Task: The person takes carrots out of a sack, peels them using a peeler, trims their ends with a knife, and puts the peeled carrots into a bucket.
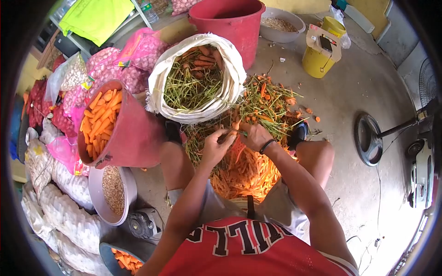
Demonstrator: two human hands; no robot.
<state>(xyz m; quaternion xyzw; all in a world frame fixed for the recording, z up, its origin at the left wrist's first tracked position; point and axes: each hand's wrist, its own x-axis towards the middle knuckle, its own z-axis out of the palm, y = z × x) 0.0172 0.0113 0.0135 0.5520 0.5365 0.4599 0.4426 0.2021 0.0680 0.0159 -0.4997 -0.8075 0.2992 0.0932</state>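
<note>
My left hand (217,144) is closed around a carrot (236,125), whose tip shows between my two hands. My right hand (256,136) grips a small tool with a green handle (241,133), held against the carrot; its blade is too small to make out. Below both hands, a large heap of orange carrot peelings (246,177) lies between my legs. Just beyond them, green stems and carrot scraps (262,99) are spread on the floor.
An open white sack (159,87) of carrots and stems stands ahead. Left of it, a red bucket (140,138) of peeled carrots leans. Behind are a red tub (225,23) and yellow bucket (315,64); a fan base (368,140) stands right.
</note>
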